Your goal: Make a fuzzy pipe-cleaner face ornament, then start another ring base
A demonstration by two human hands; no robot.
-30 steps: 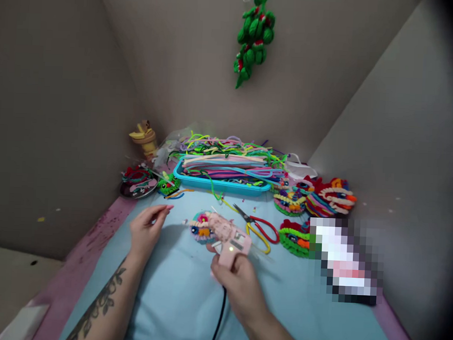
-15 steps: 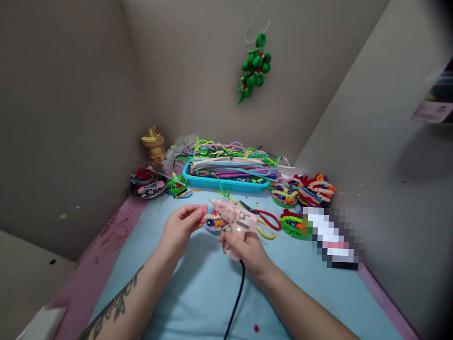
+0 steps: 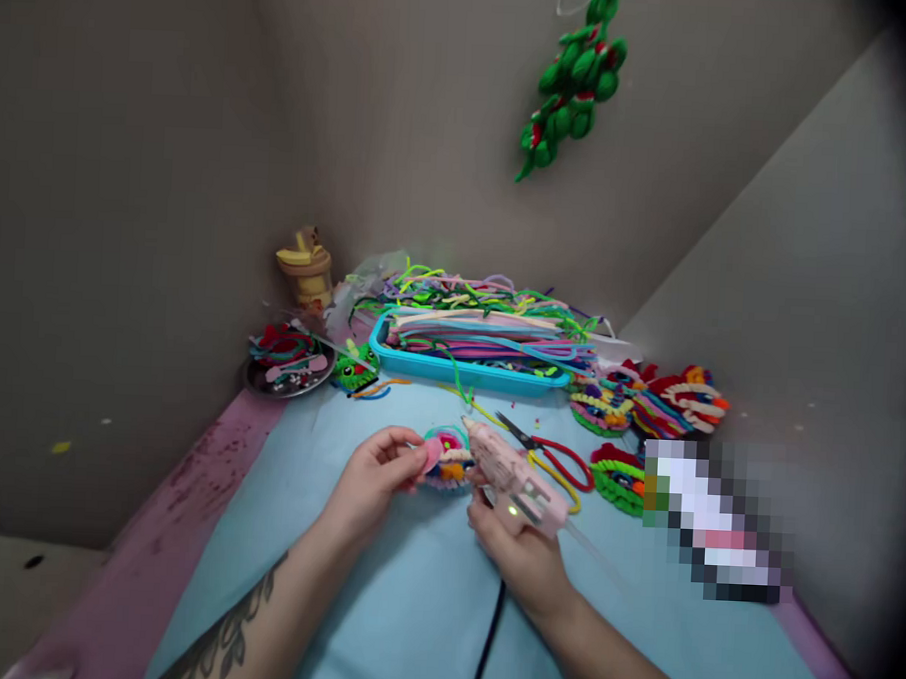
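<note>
Between thumb and fingers, my left hand point(image 3: 383, 474) pinches a small flat pink disc point(image 3: 434, 453). My right hand point(image 3: 523, 558) is wrapped round the grip of a pale pink glue gun point(image 3: 518, 477), whose nozzle tilts up and to the left. A small light glows on the gun's side, and a black cord point(image 3: 491, 631) runs down from it. Behind both hands lies a round colourful pipe-cleaner piece point(image 3: 451, 475) with an orange part, partly covered by the disc and the gun.
Red-handled scissors point(image 3: 564, 459) lie right of the gun. A blue tray point(image 3: 471, 370) of pipe cleaners stands at the back. Finished pipe-cleaner pieces point(image 3: 616, 479) sit at right, a metal dish point(image 3: 290, 377) at left. A green bunch point(image 3: 576, 80) hangs above; a pixelated patch hides something.
The glue gun has swung so its back end points lower right, its nozzle a little farther from the disc. The pink disc now shows more of its face. The whole view has shifted.
</note>
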